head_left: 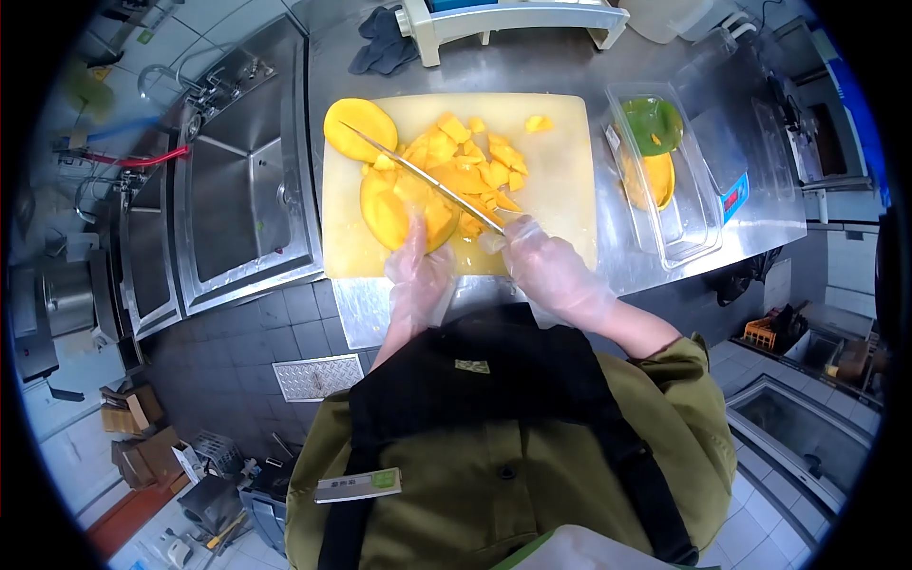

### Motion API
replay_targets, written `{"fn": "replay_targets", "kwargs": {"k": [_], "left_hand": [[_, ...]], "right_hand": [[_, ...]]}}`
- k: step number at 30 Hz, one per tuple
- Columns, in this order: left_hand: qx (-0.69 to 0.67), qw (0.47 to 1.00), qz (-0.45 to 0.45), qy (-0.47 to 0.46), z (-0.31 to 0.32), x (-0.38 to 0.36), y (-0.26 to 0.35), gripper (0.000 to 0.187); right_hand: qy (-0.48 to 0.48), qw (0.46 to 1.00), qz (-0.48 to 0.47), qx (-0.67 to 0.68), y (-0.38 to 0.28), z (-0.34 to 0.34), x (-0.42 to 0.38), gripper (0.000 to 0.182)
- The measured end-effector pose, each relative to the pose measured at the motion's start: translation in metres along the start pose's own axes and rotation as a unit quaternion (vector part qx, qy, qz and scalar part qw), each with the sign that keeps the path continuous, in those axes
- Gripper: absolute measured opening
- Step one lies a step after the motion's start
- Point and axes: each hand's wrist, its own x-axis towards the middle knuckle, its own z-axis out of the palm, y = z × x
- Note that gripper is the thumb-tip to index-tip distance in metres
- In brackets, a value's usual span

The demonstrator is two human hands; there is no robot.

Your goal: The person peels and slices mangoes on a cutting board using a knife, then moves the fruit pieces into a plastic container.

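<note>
My right hand (551, 273), in a clear plastic glove, grips the handle end of a long knife (439, 183). The blade points up and left across the mango. My left hand (419, 277), gloved likewise, holds the near edge of a large peeled mango piece (385, 211); some fingers are hidden. Beyond the blade, chopped mango chunks (465, 160) lie heaped in the middle of the yellowish cutting board (560, 190). Another peeled mango piece (359, 131) sits at the board's far left corner, under the blade's tip. One loose chunk (539, 123) lies apart at the back right.
Right of the board stands a clear plastic container (698, 228) with green peel (654, 125) and a yellow mango piece (659, 180). Beside it is a scale with a blue front (735, 197). Steel sinks (252, 180) lie left. A dark cloth (384, 43) and white rack (513, 21) are behind.
</note>
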Motion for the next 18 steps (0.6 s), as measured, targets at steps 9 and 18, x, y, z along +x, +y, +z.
{"fn": "replay_targets", "kwargs": {"k": [9,18], "left_hand": [[-0.006,0.993,-0.107,-0.056,-0.001,0.012,0.023,0.043],[0.002,0.994,-0.059,-0.087,-0.018,0.004,-0.001,0.045]], "right_hand": [[0.042,0.990,-0.006,-0.134,-0.031,-0.009,0.008,0.023],[0.083,0.990,-0.043,-0.104,-0.011,0.012,0.038,0.016]]}}
